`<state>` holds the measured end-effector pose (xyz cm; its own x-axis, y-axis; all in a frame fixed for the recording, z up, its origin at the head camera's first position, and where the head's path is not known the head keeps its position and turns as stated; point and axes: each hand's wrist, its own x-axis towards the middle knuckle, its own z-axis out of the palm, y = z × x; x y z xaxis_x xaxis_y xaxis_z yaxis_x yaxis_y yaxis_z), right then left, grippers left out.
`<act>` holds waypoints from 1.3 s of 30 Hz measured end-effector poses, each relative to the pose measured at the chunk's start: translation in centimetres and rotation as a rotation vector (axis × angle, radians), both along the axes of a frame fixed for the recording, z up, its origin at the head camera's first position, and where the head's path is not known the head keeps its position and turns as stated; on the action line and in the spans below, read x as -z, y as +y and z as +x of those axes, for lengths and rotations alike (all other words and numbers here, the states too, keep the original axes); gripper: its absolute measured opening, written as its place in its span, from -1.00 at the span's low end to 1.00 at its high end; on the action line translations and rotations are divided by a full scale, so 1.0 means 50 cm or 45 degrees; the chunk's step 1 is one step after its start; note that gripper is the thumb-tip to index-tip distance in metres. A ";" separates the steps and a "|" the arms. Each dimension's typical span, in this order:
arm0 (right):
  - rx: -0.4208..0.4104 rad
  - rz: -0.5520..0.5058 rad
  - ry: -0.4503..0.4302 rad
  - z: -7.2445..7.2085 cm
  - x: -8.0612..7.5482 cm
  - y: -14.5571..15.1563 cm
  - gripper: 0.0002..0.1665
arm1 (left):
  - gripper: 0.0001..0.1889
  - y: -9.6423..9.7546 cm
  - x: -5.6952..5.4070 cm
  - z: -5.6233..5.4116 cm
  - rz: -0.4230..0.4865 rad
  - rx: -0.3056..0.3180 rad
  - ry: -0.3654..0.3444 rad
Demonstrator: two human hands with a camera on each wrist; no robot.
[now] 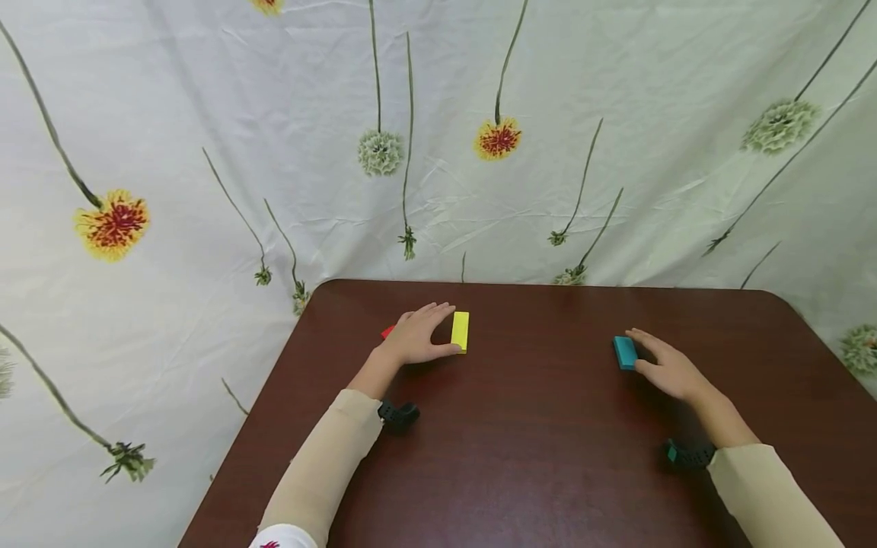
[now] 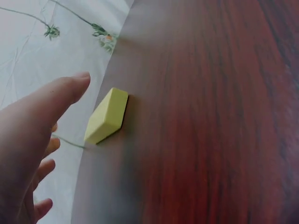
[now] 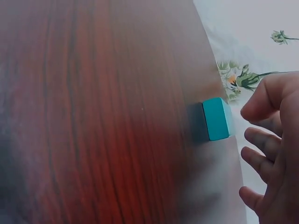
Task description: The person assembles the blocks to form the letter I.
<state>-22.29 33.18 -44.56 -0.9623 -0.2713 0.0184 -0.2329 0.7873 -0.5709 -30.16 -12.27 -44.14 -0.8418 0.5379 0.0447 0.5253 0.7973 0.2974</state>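
While the left hand point(image 1: 419, 335) was spread above the dark reddish-brown wood-grain table point(image 1: 521, 426), we saw its thumb standing wide of its fingers. Just beyond that gap sat the yellow oblong block point(image 1: 460, 332), with the thumb tip overlapping its near end in the head view and the fingertips beside its far end; whether they touched it, we could not tell. On the opposite side of the same fingers, toward their knuckles, we made out a corner of a red block point(image 1: 387, 332), the rest hidden behind the hand.

Well apart to the right, we found the right hand point(image 1: 671, 371) with its thumb and fingers also wide and slightly bent. The teal oblong block point(image 1: 625, 353) rested on the tabletop just off those fingertips, near the mouth of the gap; contact there we could not confirm either. Behind both sets of fingers we noted dark wrist straps point(image 1: 400, 415) and beige sleeves point(image 1: 329, 464), and beyond the fingertips, past the table's far edge, a white flower-printed cloth point(image 1: 301, 114).
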 end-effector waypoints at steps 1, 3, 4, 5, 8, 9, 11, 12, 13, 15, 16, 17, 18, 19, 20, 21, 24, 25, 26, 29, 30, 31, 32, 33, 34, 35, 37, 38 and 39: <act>0.005 -0.018 -0.007 -0.001 0.001 0.001 -0.30 | -0.09 0.004 0.000 -0.004 -0.013 0.005 -0.006; 0.018 -0.044 -0.020 -0.004 0.002 0.002 -0.29 | -0.08 0.011 -0.001 -0.011 -0.030 0.015 -0.015; 0.023 -0.053 -0.021 -0.006 0.002 0.002 -0.29 | -0.08 0.014 -0.002 -0.014 -0.032 0.016 -0.026; 0.028 -0.061 -0.024 -0.007 0.003 0.002 -0.29 | -0.08 0.016 -0.004 -0.016 -0.030 0.018 -0.038; 0.040 -0.072 -0.034 -0.012 0.005 -0.001 -0.28 | -0.07 0.021 -0.007 -0.021 -0.021 0.022 -0.084; 0.042 -0.074 -0.033 -0.014 0.006 -0.002 -0.28 | -0.07 0.022 -0.008 -0.023 -0.013 0.023 -0.107; 0.051 -0.079 -0.035 -0.017 0.008 -0.004 -0.29 | -0.06 0.023 -0.007 -0.026 -0.001 0.028 -0.147; 0.055 -0.083 -0.035 -0.019 0.009 -0.005 -0.30 | -0.06 0.024 -0.006 -0.027 0.003 0.032 -0.164; 0.062 -0.089 -0.037 -0.020 0.011 -0.005 -0.31 | -0.06 0.024 -0.004 -0.029 0.013 0.035 -0.179; 0.073 -0.094 -0.039 -0.022 0.015 -0.007 -0.32 | -0.07 0.026 -0.001 -0.033 0.042 0.046 -0.205; 0.080 -0.099 -0.043 -0.023 0.017 -0.007 -0.33 | -0.07 0.027 0.000 -0.034 0.056 0.052 -0.213; 0.086 -0.103 -0.046 -0.023 0.020 -0.007 -0.33 | -0.09 0.028 0.002 -0.035 0.072 0.056 -0.221; 0.092 -0.110 -0.047 -0.024 0.022 -0.008 -0.33 | -0.10 0.029 0.003 -0.036 0.086 0.057 -0.228; 0.097 -0.114 -0.049 -0.023 0.024 -0.007 -0.33 | -0.12 0.029 0.004 -0.037 0.100 0.058 -0.236; 0.102 -0.120 -0.051 -0.023 0.026 -0.007 -0.33 | -0.13 0.030 0.004 -0.038 0.113 0.059 -0.243; 0.107 -0.128 -0.054 -0.022 0.027 -0.006 -0.32 | -0.14 0.031 0.004 -0.039 0.128 0.060 -0.254; 0.135 -0.153 -0.063 -0.018 0.031 -0.004 -0.31 | -0.15 0.035 0.004 -0.041 0.166 0.058 -0.278; 0.143 -0.160 -0.065 -0.017 0.032 -0.003 -0.30 | -0.15 0.037 0.005 -0.042 0.177 0.061 -0.283; 0.155 -0.169 -0.070 -0.016 0.033 -0.002 -0.30 | -0.15 0.038 0.005 -0.043 0.190 0.064 -0.290; 0.185 -0.201 -0.079 -0.013 0.040 0.000 -0.28 | -0.13 0.042 0.008 -0.047 0.194 0.065 -0.295; 0.191 -0.212 -0.081 -0.013 0.043 0.000 -0.27 | -0.12 0.043 0.009 -0.049 0.188 0.064 -0.295; 0.197 -0.223 -0.080 -0.012 0.045 0.000 -0.27 | -0.11 0.044 0.011 -0.050 0.186 0.065 -0.295; 0.205 -0.236 -0.080 -0.011 0.047 0.000 -0.27 | -0.11 0.045 0.012 -0.051 0.183 0.065 -0.293; 0.211 -0.248 -0.077 -0.011 0.050 0.001 -0.28 | -0.11 0.046 0.013 -0.052 0.181 0.066 -0.289; 0.217 -0.258 -0.075 -0.010 0.051 0.001 -0.28 | -0.11 0.046 0.014 -0.052 0.186 0.068 -0.289; 0.220 -0.264 -0.073 -0.009 0.052 0.000 -0.28 | -0.11 0.047 0.014 -0.052 0.191 0.070 -0.290; 0.225 -0.271 -0.072 -0.009 0.055 -0.001 -0.29 | -0.12 0.045 0.015 -0.051 0.201 0.065 -0.295; 0.227 -0.274 -0.073 -0.009 0.056 -0.002 -0.29 | -0.13 0.045 0.016 -0.051 0.201 0.059 -0.300; 0.230 -0.273 -0.075 -0.010 0.057 -0.004 -0.29 | -0.13 0.044 0.016 -0.050 0.202 0.053 -0.305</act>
